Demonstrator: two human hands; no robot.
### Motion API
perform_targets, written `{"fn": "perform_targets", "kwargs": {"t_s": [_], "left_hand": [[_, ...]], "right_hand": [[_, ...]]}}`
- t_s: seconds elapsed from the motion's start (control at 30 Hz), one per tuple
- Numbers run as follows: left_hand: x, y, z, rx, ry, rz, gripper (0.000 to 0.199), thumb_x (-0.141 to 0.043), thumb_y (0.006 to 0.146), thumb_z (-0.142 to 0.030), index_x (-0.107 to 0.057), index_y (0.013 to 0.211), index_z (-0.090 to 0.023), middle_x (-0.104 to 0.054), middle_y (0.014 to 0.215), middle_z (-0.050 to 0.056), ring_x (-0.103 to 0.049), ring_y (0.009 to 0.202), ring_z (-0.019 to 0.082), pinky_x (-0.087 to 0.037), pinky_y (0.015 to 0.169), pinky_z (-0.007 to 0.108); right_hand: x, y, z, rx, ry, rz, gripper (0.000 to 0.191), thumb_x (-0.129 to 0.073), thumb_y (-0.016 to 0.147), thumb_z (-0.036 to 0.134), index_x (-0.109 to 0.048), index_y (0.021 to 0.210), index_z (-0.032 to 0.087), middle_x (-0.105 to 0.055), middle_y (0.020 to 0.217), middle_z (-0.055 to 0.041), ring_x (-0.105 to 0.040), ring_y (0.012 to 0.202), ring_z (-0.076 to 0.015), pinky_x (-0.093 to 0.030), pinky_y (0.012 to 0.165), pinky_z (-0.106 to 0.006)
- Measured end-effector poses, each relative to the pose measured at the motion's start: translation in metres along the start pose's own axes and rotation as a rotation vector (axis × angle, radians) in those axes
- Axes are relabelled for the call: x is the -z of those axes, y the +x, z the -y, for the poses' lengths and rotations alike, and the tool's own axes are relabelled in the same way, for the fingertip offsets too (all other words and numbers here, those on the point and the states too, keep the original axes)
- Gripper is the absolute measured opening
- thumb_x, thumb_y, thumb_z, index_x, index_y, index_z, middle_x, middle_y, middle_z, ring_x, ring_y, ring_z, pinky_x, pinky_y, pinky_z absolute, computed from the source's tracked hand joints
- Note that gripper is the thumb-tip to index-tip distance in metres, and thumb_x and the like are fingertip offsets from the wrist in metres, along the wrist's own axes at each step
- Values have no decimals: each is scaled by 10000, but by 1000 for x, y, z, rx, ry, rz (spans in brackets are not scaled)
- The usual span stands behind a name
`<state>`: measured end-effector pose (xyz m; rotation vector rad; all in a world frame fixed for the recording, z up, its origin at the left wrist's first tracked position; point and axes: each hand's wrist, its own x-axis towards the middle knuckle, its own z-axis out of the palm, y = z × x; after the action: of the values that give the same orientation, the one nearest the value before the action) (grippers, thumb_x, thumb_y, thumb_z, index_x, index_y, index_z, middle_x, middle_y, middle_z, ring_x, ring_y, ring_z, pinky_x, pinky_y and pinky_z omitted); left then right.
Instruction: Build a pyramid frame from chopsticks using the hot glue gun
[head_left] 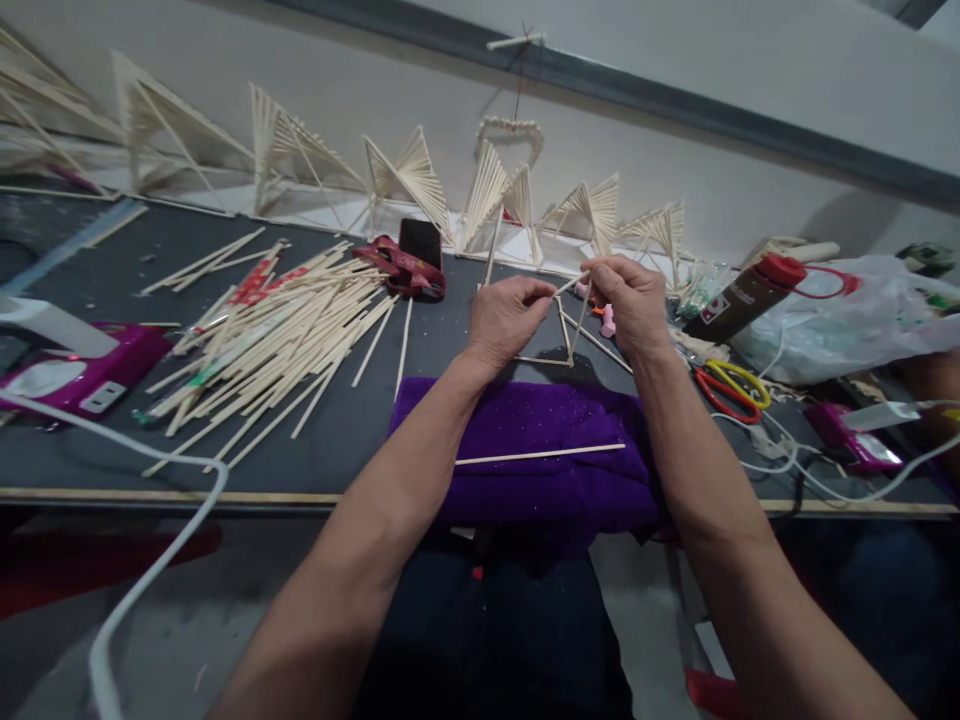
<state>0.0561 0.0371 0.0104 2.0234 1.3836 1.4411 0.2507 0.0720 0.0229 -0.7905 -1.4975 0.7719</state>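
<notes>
A thin wooden stick (pixel 570 284) spans the gap between my two hands, over a small frame of sticks (pixel 546 360) on the table. My left hand (pixel 508 318) pinches the stick's left end between thumb and fingertips. At its other end, the fingers of my right hand (pixel 628 298) close on the stick, right where it meets the frame's upper corner. Whether stick and frame touch there is hidden by the fingers. Nearer to me, a single loose stick (pixel 540 455) lies on a folded purple cloth (pixel 517 415) between my forearms.
Left lies a big pile of sticks (pixel 285 340), with a phone (pixel 421 245) and red lanyard (pixel 401 270) behind. Fanned stick models (pixel 409 170) line the wall. To the right are scissors (pixel 731 388), a bottle (pixel 742 300), a plastic bag (pixel 840 310) and white cables (pixel 847 495).
</notes>
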Motion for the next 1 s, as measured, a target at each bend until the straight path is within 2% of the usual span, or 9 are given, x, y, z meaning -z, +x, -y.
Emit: {"fn": "perform_targets", "kwargs": {"t_s": [0.3, 0.53, 0.73, 1.0], "left_hand": [[-1, 0, 1, 4, 2, 10, 193, -697, 923, -169, -852, 995, -258, -848, 1038, 24, -780, 959, 205, -571, 902, 346], [-2, 0, 1, 5, 22, -6, 200, -707, 920, -149, -856, 1003, -253, -849, 1036, 19, -781, 956, 208, -567, 887, 345], [-4, -1, 3, -25, -6, -1, 183, -698, 946, -171, -854, 1008, -244, -849, 1032, 26, -782, 958, 200, -565, 880, 336], [-5, -1, 6, -29, -5, 9, 204, -693, 935, -166, -855, 1013, -263, -848, 1046, 10, -781, 970, 199, -557, 881, 339]], "right_hand": [[-1, -1, 3, 11, -35, -36, 285, -867, 781, 549, -848, 833, 270, -686, 694, 11, -542, 602, -98, -405, 512, -223], [-1, 0, 3, 77, -115, -74, 206, -826, 826, 483, -849, 820, 278, -682, 708, 22, -543, 608, -92, -429, 553, -227], [0, -1, -2, 52, -117, -74, 213, -817, 828, 475, -845, 847, 265, -683, 696, 21, -542, 584, -95, -398, 513, -220], [-2, 0, 3, 68, -62, -95, 101, -817, 801, 353, -845, 788, 256, -666, 648, 19, -499, 535, -75, -354, 488, -212]]}}
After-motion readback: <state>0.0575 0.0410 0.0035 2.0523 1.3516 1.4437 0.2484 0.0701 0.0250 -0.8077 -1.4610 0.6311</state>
